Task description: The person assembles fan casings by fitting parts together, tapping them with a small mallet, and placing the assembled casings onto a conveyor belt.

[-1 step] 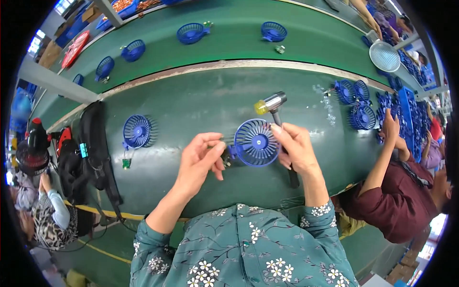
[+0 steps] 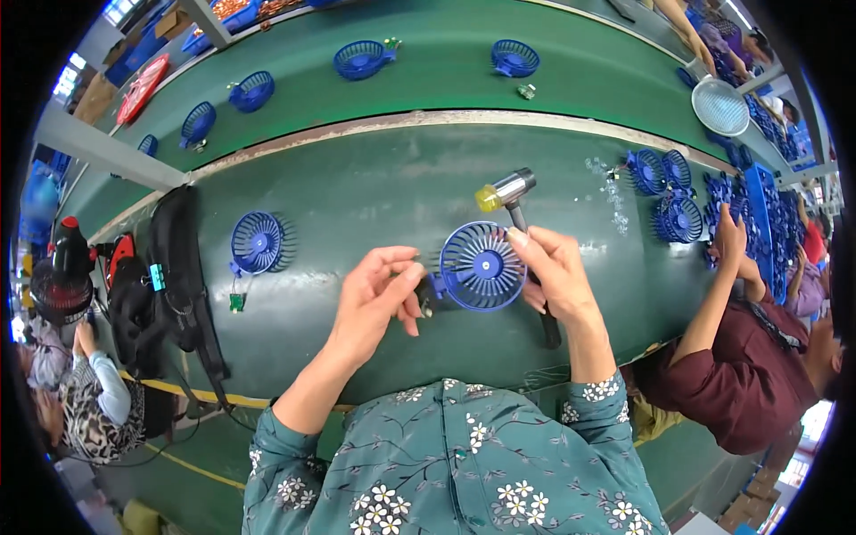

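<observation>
A round blue fan housing (image 2: 484, 266) with radial ribs is held up over the bench by my right hand (image 2: 557, 275), whose thumb and fingers close on its right rim. My left hand (image 2: 374, 294) is beside the housing's left tab, its thumb and index tips brought together; whatever is between them is too small to make out. A small pale part (image 2: 426, 308) shows below those fingertips. Behind the housing is a hammer (image 2: 506, 191) with a metal head and yellow face. Its dark handle passes behind my right hand, and I cannot tell whether they touch.
Left on the green bench (image 2: 357, 187) lies another blue housing (image 2: 257, 242), wired to a green circuit board (image 2: 236, 302), near a black bag (image 2: 178, 267). Several housings (image 2: 678, 218) sit at right by a co-worker's hand (image 2: 731, 236). Beyond, a conveyor (image 2: 437, 80) carries more.
</observation>
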### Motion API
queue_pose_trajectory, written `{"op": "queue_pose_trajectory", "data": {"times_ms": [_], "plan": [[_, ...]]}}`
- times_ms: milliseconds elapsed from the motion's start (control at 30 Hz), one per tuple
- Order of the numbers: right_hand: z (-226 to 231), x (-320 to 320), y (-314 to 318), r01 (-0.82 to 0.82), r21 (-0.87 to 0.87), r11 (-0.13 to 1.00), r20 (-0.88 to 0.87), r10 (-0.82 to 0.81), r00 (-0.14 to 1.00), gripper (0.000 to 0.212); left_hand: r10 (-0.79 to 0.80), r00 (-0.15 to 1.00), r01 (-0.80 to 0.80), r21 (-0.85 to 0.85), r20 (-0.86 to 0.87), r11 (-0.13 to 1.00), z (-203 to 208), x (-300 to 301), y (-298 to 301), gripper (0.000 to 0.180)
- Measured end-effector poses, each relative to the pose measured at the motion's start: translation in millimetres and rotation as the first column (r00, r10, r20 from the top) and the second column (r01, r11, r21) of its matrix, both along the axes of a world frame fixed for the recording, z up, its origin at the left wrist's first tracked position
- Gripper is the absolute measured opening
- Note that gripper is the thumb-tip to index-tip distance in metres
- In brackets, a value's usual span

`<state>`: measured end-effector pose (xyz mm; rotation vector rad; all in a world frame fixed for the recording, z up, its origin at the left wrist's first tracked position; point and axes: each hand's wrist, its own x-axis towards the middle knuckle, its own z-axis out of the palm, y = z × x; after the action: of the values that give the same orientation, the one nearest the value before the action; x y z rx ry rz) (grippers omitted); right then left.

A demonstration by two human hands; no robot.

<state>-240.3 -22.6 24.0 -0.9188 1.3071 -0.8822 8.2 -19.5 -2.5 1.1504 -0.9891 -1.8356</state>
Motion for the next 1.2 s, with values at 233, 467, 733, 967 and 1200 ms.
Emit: {"op": "queue_pose_trajectory", "data": {"times_ms": [233, 467, 733, 967, 1200], "plan": [[1.9, -0.1, -28.3, -0.214, 0.093, 0.972, 0.047, 0.21, 0.977, 0.041, -0.143, 0.987, 0.153, 0.132, -0.079, 0.979, 10.2, -1.7, -2.4, 0.049], [6.9, 9.5, -54.9, -0.37, 0.169, 0.914, 0.069, 0.363, 0.929, 0.047, -0.252, 0.906, 0.355, 0.288, -0.34, 0.889, 3.6, -6.1, -4.4, 0.041], [-5.7, 40.8, 7.6, 0.139, -0.089, 0.986, -0.168, -0.153, 0.974, 0.03, 0.098, 0.893, 0.016, 0.249, -0.439, 0.968, -0.3, -5.8, -1.3, 0.027], [-15.1, 56.4, 33.0, -0.034, -0.125, 0.992, -0.172, 0.012, 0.985, 0.018, 0.184, 0.957, -0.178, 0.045, -0.226, 0.983, -5.7, -20.4, 6.5, 0.028], [-2.3, 54.7, 44.2, -0.1, -0.135, 0.986, -0.173, 0.076, 0.982, 0.016, 0.144, 0.913, -0.097, 0.139, -0.382, 0.986, -7.0, -13.6, 12.4, 0.033]]}}
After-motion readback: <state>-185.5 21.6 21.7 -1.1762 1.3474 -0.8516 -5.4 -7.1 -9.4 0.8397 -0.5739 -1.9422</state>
